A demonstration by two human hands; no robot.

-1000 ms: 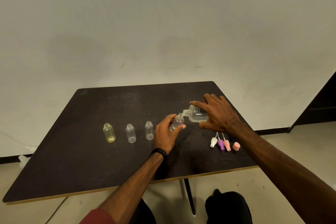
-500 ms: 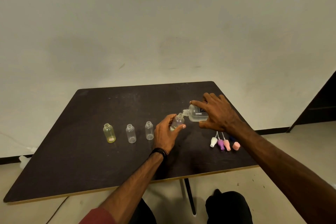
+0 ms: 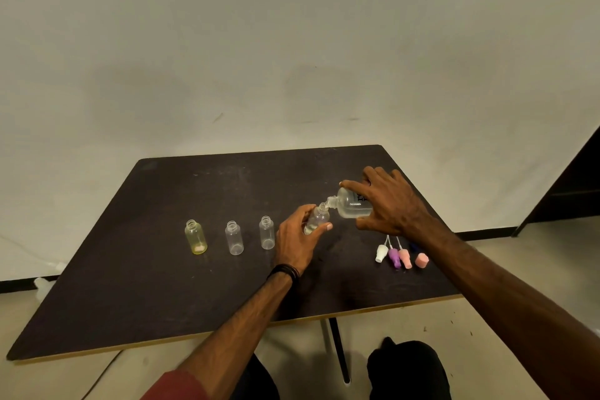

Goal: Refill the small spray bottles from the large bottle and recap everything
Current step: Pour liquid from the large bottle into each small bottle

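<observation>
Right hand (image 3: 391,204) fingers wrap tilted large bottle (image 3: 352,207), mouth touching small bottle (image 3: 315,220) that left hand (image 3: 297,239) fingers grip.

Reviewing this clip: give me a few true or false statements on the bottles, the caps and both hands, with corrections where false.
1. The right hand tilts the large bottle toward the small bottle that the left hand holds. True.
2. Three uncapped small bottles stand left of the left hand. True.
3. The leftmost bottle is blue. False: it is yellowish.
4. The spray caps are screwed onto the bottles. False: they lie on the table under the right forearm.
</observation>
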